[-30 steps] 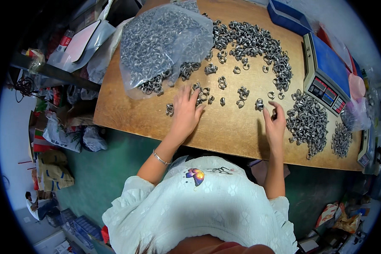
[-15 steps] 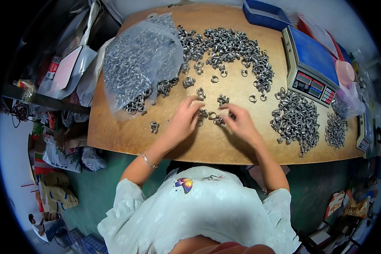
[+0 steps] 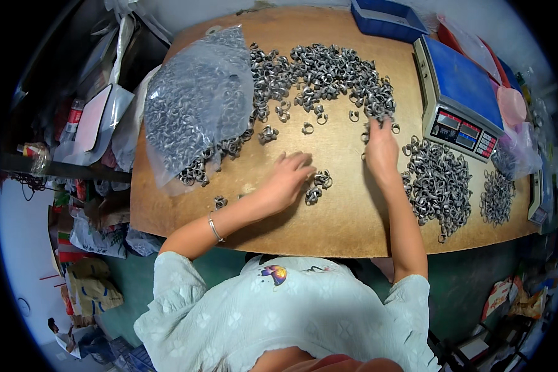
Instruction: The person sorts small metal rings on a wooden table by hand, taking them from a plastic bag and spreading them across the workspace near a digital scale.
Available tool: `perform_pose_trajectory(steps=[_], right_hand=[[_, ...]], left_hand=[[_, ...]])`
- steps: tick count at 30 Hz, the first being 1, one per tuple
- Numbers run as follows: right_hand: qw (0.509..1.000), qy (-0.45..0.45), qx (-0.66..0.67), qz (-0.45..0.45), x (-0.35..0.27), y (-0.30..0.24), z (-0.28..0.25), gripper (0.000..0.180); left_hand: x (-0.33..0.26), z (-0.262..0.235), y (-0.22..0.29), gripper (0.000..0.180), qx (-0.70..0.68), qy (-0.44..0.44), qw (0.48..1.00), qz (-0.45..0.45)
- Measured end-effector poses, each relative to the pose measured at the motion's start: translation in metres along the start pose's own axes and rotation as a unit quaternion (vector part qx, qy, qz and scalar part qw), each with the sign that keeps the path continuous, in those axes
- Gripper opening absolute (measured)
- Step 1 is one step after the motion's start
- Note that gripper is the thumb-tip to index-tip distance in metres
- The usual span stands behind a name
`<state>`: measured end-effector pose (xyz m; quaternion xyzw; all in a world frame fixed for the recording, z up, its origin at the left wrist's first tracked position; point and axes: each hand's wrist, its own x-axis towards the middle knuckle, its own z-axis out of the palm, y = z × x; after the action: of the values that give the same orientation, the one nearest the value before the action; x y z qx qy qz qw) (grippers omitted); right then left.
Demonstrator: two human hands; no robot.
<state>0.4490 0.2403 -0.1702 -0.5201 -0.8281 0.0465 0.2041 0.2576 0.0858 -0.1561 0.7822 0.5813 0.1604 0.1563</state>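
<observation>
Both hands are low over a wooden table (image 3: 353, 229) of small grey metal rings (image 3: 335, 71), the right one at the near tip of their curved heap.
The right hand (image 3: 382, 152) has its fingers bent down among the rings; whether they grip any cannot be told. The left hand (image 3: 289, 181) is half open, fingers slightly apart, just beside a small cluster (image 3: 318, 188) — its underside is hidden. A clear plastic bag (image 3: 198, 99) full of rings covers the table's left side, partly overlying loose ones. Right of the right forearm, a large pile (image 3: 440, 183) and a smaller pile (image 3: 497, 197) take up the near corner, with a blue-topped scale (image 3: 465, 93) just behind them — and a blue tray (image 3: 387, 28) at the far edge.
</observation>
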Motion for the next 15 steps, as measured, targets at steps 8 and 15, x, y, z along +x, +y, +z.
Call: perform_pose_trajectory(steps=[8, 15], right_hand=[[0.950, -0.098, 0.194, -0.223, -0.056, -0.047, -0.009, 0.039], [0.929, -0.048, 0.366, -0.003, -0.035, -0.008, -0.022, 0.037]], left_hand=[[0.079, -0.018, -0.039, 0.042, 0.000, 0.160, 0.985, -0.060], [0.056, 0.001, -0.011, 0.043, 0.068, -0.068, 0.994, 0.060]])
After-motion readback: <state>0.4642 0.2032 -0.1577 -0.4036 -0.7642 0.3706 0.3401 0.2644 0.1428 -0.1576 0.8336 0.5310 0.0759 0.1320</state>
